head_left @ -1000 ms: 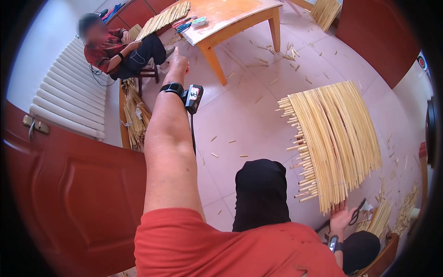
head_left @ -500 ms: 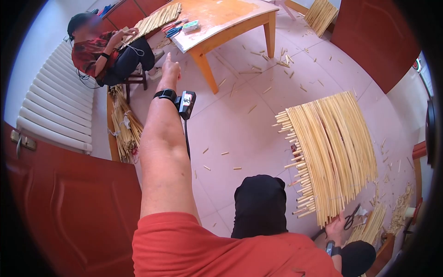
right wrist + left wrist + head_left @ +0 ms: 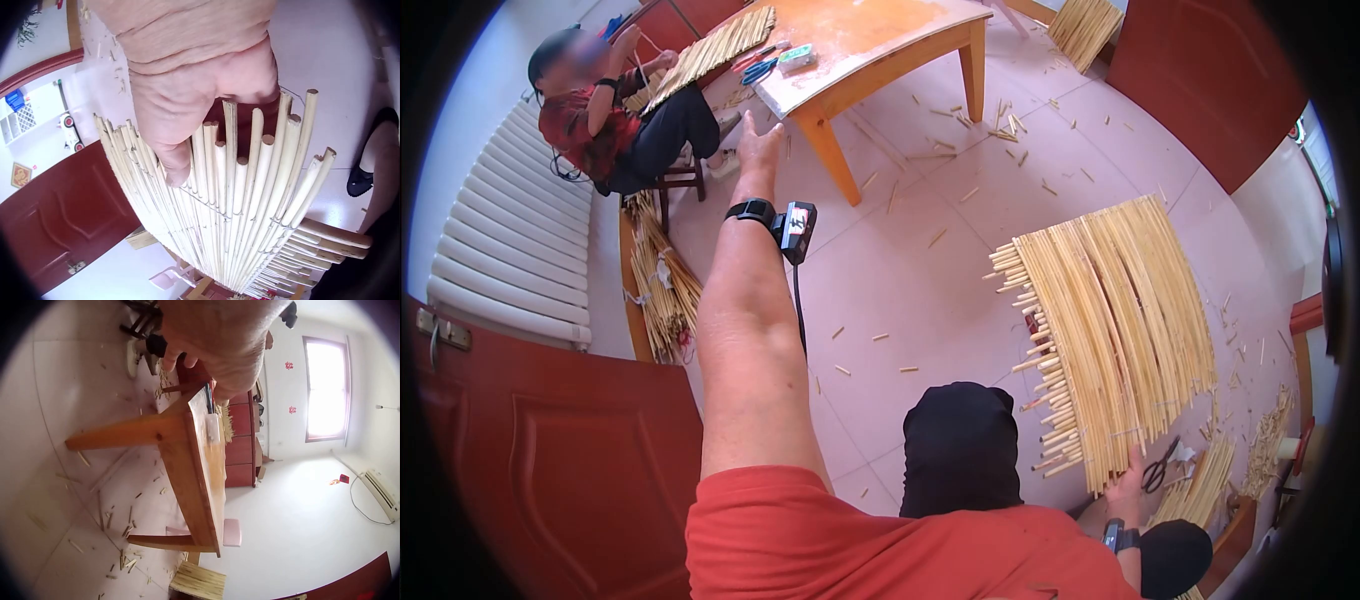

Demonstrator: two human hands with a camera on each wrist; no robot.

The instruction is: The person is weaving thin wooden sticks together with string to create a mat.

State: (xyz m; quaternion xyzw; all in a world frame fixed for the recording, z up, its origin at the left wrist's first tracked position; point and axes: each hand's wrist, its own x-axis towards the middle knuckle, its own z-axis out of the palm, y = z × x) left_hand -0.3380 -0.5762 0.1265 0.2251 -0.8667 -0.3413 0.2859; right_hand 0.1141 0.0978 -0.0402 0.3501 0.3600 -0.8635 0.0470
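A mat of pale reed stalks (image 3: 1115,330), bound with thin cord, slopes beside my right knee in the head view. My right hand (image 3: 1127,482) grips its near edge. In the right wrist view the thumb (image 3: 178,165) lies over the stalks by a line of cord, while the other fingers are mostly hidden beneath. My left hand (image 3: 760,148) stretches forward with thumb and fingers apart and holds nothing. It hangs in the air short of the table (image 3: 880,75). Black-handled scissors (image 3: 1157,472) are just right of my right hand.
A seated person (image 3: 600,120) at the back left holds another reed mat (image 3: 710,55) against the table. Blue-handled scissors (image 3: 758,70) lie on the tabletop. Cut stalk pieces (image 3: 1008,125) litter the floor. Reed bundles (image 3: 662,280) lie by the radiator (image 3: 515,245); a red door (image 3: 560,450) stands left.
My left hand goes from a pointing finger to spread fingers. My right hand, earlier palm up under the mat's edge, now has its thumb over it. The seated person has raised an arm.
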